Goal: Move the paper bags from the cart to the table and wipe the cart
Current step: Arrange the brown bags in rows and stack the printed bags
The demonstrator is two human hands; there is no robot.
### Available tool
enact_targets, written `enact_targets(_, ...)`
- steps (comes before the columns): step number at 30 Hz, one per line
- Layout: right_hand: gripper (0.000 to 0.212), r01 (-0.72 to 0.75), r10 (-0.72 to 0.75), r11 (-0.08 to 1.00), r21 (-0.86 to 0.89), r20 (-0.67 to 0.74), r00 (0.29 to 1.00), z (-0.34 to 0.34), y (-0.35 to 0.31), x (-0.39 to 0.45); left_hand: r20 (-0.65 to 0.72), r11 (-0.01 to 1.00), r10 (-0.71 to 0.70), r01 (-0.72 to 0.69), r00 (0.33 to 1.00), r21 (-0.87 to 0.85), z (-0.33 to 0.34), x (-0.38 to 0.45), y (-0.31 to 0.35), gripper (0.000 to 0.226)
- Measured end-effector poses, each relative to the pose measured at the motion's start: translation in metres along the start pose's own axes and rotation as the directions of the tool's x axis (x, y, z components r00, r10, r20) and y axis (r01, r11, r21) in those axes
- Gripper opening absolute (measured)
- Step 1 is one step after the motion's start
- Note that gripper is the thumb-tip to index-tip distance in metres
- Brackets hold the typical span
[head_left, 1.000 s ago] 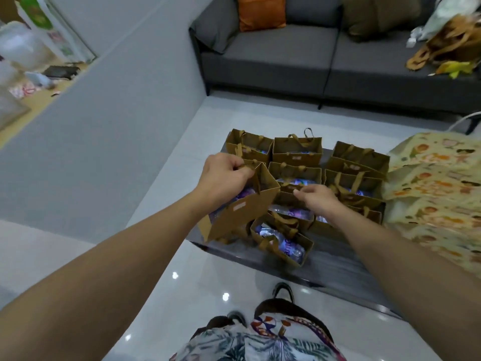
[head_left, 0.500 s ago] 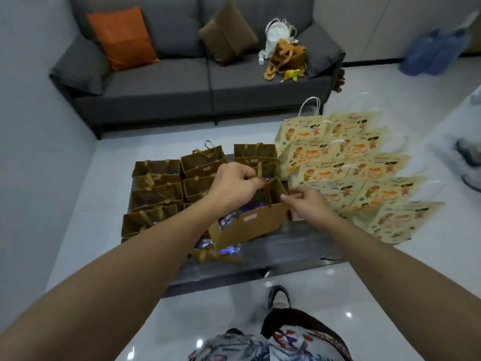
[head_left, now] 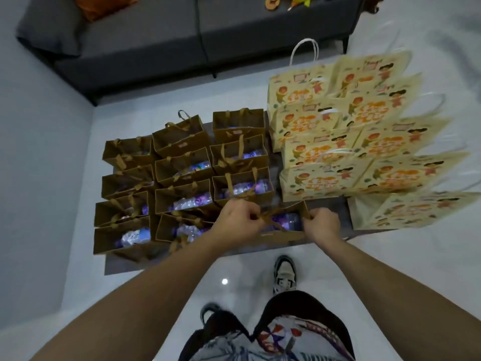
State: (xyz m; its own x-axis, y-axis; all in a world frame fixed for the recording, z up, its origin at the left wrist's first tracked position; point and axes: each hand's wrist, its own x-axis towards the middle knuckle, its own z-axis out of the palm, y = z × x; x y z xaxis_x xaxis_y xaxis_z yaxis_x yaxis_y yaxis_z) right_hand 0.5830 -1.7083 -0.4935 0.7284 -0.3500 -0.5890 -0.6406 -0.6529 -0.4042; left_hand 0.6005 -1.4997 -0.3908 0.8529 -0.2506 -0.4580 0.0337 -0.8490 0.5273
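Note:
Several small brown paper bags (head_left: 182,142) with ribbon handles stand in rows on a low dark table (head_left: 122,264). One brown bag (head_left: 282,234) sits at the table's near edge, to the right of the rows. My left hand (head_left: 234,221) pinches its ribbon handle on the left side. My right hand (head_left: 322,225) grips the bag's right rim and handle. Wrapped purple-and-white items show inside the open bags.
Several cream cartoon-printed paper bags (head_left: 338,142) with white handles stand overlapping on the table's right half. A grey sofa (head_left: 182,43) stands beyond the table. A grey wall (head_left: 39,152) runs along the left. My shoes (head_left: 285,274) are on the glossy white floor.
The held brown bag has moved right and down onto the table's near edge. My right hand has taken hold of its right side. The camera has tilted down.

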Motion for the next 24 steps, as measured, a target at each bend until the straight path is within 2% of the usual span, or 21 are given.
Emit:
enact_targets(7,0.019,0.065,-0.071,0.997,0.045,0.144,0.987,0.047,0.004,0.028,0.025,0.982,-0.169,0.166,0.985,0.092,0.03,0.026,-0.032,0.017)
enact_targets(9,0.017,0.066,-0.076,0.996,0.053,0.2,0.977,0.057,0.004,0.03,0.029,0.979,-0.192,0.19,0.981,0.068,0.039,0.026,-0.044,0.022)
enact_targets(11,0.027,0.046,-0.065,0.995,0.088,0.224,0.972,0.061,0.004,0.028,-0.032,0.972,-0.231,0.232,0.972,0.032,0.047,0.024,-0.058,0.035)
enact_targets(13,0.03,0.03,-0.067,0.987,0.156,0.236,0.969,0.064,0.007,0.027,-0.104,0.945,-0.328,0.328,0.939,-0.025,0.054,0.019,-0.07,0.043)
enact_targets(15,0.027,0.018,-0.077,0.973,0.232,0.248,0.966,0.068,0.007,0.029,-0.153,0.89,-0.455,0.441,0.877,-0.117,0.063,0.016,-0.082,0.036)
enact_targets(19,0.03,-0.034,-0.037,0.972,0.234,0.291,0.956,0.076,0.002,0.038,-0.109,0.769,-0.629,0.595,0.769,-0.235,0.08,0.016,-0.101,0.03)
enact_targets(21,0.035,-0.031,-0.03,0.982,0.189,0.308,0.951,0.084,0.001,0.046,-0.094,0.739,-0.661,0.624,0.744,-0.254,0.088,0.02,-0.111,0.03)
enact_targets(24,0.039,-0.047,-0.013,0.978,0.202,0.283,0.959,0.097,0.0,0.055,-0.073,0.738,-0.655,0.617,0.752,-0.272,0.099,0.028,-0.122,0.034)
